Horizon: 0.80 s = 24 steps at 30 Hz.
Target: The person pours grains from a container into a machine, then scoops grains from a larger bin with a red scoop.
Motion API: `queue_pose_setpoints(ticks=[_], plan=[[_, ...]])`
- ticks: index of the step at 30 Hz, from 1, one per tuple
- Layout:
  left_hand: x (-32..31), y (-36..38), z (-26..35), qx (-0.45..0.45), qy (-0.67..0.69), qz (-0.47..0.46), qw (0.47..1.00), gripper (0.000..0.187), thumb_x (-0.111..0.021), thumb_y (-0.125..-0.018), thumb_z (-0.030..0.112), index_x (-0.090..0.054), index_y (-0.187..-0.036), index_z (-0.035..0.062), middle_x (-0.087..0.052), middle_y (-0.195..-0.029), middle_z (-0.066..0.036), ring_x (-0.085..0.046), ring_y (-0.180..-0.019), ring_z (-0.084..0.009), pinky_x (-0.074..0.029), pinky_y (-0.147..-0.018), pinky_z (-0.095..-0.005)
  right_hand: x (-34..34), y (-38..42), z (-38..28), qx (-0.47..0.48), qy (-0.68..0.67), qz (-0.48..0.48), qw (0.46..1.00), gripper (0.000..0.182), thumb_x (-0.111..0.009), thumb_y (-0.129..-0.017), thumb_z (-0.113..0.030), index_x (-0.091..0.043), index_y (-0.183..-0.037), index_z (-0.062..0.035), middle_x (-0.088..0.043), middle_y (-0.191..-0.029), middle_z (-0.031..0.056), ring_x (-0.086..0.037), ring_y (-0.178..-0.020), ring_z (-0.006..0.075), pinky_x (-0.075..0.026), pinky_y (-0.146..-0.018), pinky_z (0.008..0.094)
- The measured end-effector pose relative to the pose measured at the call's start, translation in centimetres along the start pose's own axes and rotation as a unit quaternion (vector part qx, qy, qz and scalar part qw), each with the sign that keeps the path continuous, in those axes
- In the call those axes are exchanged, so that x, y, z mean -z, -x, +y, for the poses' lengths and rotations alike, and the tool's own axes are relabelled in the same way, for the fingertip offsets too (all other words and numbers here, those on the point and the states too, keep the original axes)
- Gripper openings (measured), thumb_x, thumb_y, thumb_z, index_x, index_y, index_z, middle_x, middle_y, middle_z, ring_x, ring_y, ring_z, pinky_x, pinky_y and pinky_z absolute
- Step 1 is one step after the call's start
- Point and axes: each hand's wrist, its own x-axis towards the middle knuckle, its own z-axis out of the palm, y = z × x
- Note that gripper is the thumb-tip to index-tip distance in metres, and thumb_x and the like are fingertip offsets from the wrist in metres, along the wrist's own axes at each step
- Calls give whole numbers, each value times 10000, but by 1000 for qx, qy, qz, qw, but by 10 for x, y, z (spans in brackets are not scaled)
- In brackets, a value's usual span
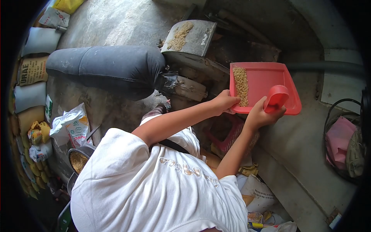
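A red tray (262,77) is held out at upper right, with a band of tan grain (241,86) along its left side. My left hand (225,102) pinches the tray's near left corner, thumb on top. Over its near edge, my right hand (267,113) is wrapped round a red rounded piece (277,94); whether this is a separate scoop or the tray's own handle, I cannot tell. Beyond the tray's left side, more grain (179,35) lies on a curved grey cover (201,38).
A stuffed dark cloth tube (112,67) extends left from the machinery. Filled sacks (33,71) line the far left. A grain-filled container (78,161) stands at lower left. A pink basket (228,139) is below the tray. Cables circle a pink bag (340,137) at right.
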Motion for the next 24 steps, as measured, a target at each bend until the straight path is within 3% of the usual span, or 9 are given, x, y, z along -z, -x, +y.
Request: queue_pose_setpoints(ticks=[24], plan=[[-1, 2, 4, 24, 8, -1, 1000, 160, -498, -733, 118, -483, -835, -4, -524, -657, -54, -475, -461, -95, -413, -416, -218, 0, -9, -11, 37, 37, -22, 998, 237, -595, -627, -28, -418, -783, -2, -483, -712, 128, -496, -682, 310, -400, -628, 366]])
